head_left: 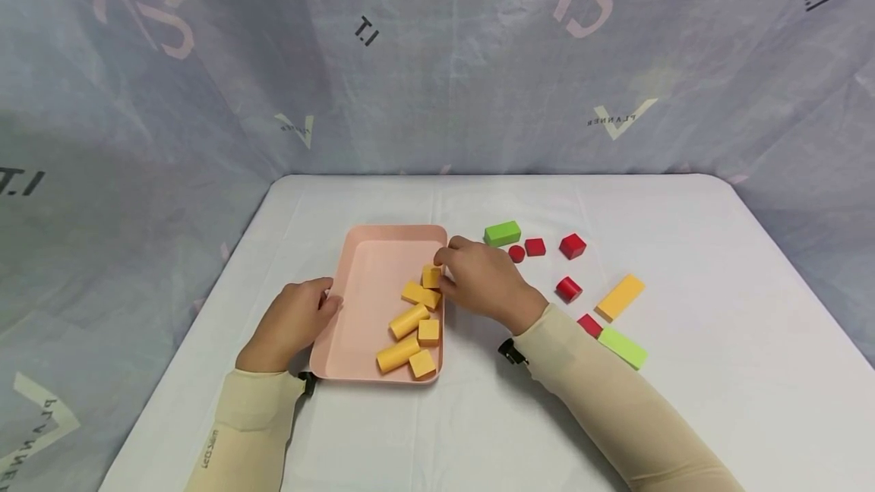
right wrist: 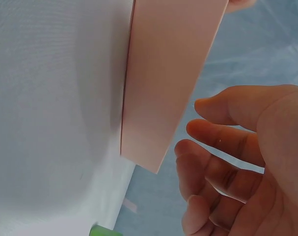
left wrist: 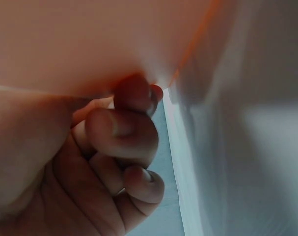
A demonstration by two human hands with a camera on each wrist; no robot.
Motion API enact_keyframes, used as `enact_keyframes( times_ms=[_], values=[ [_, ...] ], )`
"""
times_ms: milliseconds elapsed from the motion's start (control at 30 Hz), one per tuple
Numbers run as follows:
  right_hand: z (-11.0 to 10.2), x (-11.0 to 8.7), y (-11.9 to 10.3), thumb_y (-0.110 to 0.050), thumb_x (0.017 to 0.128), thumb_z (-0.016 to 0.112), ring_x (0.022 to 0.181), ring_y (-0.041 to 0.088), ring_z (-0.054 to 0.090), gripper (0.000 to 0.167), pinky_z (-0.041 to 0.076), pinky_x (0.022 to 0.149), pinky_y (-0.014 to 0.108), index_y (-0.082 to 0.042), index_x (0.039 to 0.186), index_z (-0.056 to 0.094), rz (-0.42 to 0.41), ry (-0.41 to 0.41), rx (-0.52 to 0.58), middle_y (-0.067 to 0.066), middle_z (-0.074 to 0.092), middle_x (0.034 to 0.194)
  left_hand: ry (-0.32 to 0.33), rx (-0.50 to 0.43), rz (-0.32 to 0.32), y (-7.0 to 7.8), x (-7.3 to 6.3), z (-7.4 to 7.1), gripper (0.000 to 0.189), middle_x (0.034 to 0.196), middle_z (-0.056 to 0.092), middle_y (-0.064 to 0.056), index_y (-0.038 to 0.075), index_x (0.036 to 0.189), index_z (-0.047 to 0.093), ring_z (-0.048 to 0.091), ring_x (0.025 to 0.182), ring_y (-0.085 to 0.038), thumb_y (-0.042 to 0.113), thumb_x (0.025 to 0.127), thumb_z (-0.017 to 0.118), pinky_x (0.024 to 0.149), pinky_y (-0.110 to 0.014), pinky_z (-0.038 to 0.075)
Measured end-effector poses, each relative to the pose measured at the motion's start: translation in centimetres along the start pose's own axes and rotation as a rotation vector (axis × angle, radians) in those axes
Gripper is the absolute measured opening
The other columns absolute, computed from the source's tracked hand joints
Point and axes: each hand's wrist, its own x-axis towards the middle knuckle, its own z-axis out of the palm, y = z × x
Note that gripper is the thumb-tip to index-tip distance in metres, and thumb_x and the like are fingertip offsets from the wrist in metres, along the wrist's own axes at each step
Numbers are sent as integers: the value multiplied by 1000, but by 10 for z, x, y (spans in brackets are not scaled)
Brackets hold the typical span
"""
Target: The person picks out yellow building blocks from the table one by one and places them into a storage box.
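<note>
A shallow pink tray (head_left: 369, 264) lies on the table with several yellow blocks along its right side. Among them are a yellow cylinder (head_left: 409, 322), a flat yellow block (head_left: 420, 294) and a yellow cube (head_left: 431, 276). My left hand (head_left: 290, 323) holds the tray's left edge; in the left wrist view its fingers (left wrist: 121, 130) curl against the tray wall. Over the right rim reaches my right hand (head_left: 487, 279), its fingertips beside that cube. The right wrist view shows its fingers (right wrist: 227, 142) loosely bent and apart from the thumb, with nothing visible between them.
Right of the tray lie a green block (head_left: 502, 233), several red pieces, including a red cube (head_left: 573, 246) and a red cylinder (head_left: 569, 289), a long yellow block (head_left: 620, 297) and a light green block (head_left: 623, 348). Grey printed cloth (head_left: 437, 59) hangs behind the white table (head_left: 711, 287).
</note>
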Motion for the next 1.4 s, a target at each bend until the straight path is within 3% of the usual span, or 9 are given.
enact_keyframes(
  times_ms=[867, 1233, 1400],
  values=[
    [-14, -6, 4, -28, 94, 72, 68, 10, 56, 24, 49, 56, 25, -17, 115, 76, 15, 43, 14, -1, 68, 100, -9, 9, -3, -1, 1, 0, 11, 65, 55, -2, 7, 99, 67, 50, 56, -16, 16, 101, 61, 54, -31, 39],
    [-11, -8, 5, -29, 94, 72, 69, 10, 55, 24, 48, 56, 24, -18, 114, 76, 32, 31, 28, -1, 69, 102, 2, 7, 5, -3, -2, 0, 11, 64, 53, -2, 8, 93, 65, 48, 56, -15, 15, 101, 62, 54, -31, 38],
    [-11, -14, 7, -27, 93, 71, 69, 10, 55, 22, 48, 57, 25, -17, 111, 77, 27, 71, 8, -1, 69, 99, 4, 6, 24, -4, -1, 0, 11, 64, 53, -1, 9, 92, 65, 49, 56, -15, 15, 101, 62, 55, -31, 39]
  ],
)
